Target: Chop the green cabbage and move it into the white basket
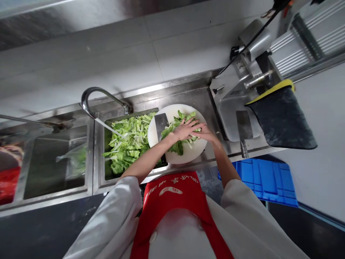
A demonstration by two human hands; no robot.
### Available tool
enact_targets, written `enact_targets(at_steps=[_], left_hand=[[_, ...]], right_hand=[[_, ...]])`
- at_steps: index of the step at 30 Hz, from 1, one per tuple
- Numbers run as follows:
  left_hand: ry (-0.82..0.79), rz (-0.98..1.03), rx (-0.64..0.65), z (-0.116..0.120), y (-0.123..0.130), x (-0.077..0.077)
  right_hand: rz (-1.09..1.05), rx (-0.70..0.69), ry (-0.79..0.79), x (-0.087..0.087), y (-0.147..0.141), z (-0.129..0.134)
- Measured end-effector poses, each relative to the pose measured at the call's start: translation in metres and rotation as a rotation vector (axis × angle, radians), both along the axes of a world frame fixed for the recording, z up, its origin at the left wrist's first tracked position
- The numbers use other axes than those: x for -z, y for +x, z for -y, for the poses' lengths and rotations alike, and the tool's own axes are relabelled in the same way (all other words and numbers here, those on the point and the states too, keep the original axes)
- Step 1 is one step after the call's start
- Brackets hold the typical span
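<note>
A loose heap of cut leafy greens (178, 147) lies on a round white cutting board (194, 153). My left hand (185, 130) rests over the heap with its fingers stretched out and apart. From the other side my right hand (206, 133) touches the same greens; its fingers reach toward the left hand and are partly hidden among leaves. A cleaver (161, 124) lies on the board's left side, its blade toward the wall and its dark handle near the front edge. My left forearm crosses over part of it.
Left of the board, a sink basin (100, 172) holds many cut greens (132, 136) under a curved faucet (88, 97). Another basin contains a plastic bag (77, 160). On the right are a metal slicer (231, 104), a second cleaver (244, 126), a dark cloth (285, 115) and a blue crate (266, 180).
</note>
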State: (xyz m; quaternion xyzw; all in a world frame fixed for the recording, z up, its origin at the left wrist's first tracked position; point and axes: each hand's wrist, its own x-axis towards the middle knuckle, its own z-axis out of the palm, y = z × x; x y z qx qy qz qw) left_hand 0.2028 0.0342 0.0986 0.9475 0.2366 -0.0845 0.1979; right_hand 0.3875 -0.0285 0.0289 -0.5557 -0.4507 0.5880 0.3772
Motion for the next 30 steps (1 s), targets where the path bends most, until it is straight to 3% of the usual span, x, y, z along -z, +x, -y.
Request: enact_targets(at_steps=[3, 6, 9, 12, 16, 20, 25, 30], left_hand=[[-0.126, -0.181, -0.053, -0.025, 0.001, 0.037], [-0.059, -0.229, -0.071, -0.030, 0.005, 0.055], [0.125, -0.148, -0.063, -0.020, 0.012, 0.056], [0.250, -0.074, 0.017, -0.010, 0.018, 0.055], [0.198, -0.122, 0.137, -0.006, 0.022, 0.065], [0.164, -0.162, 0.095, -0.010, 0.028, 0.072], [0.043, -0.128, 0.067, -0.023, 0.031, 0.061], [-0.022, -0.079, 0.144, -0.027, 0.037, 0.055]], right_hand=[[-0.120, 0.076, -0.151, 0.019, 0.014, 0.009], [0.026, 0.268, -0.192, 0.045, 0.022, 0.022], [0.211, 0.298, -0.076, 0.063, 0.025, 0.031], [0.385, 0.303, 0.040, 0.065, 0.029, 0.031], [0.581, 0.249, 0.022, 0.055, 0.031, 0.023], [0.701, 0.171, -0.020, 0.044, 0.028, 0.016], [0.615, 0.171, -0.028, 0.046, 0.033, 0.013], [0.490, 0.233, -0.036, 0.054, 0.036, 0.013]])
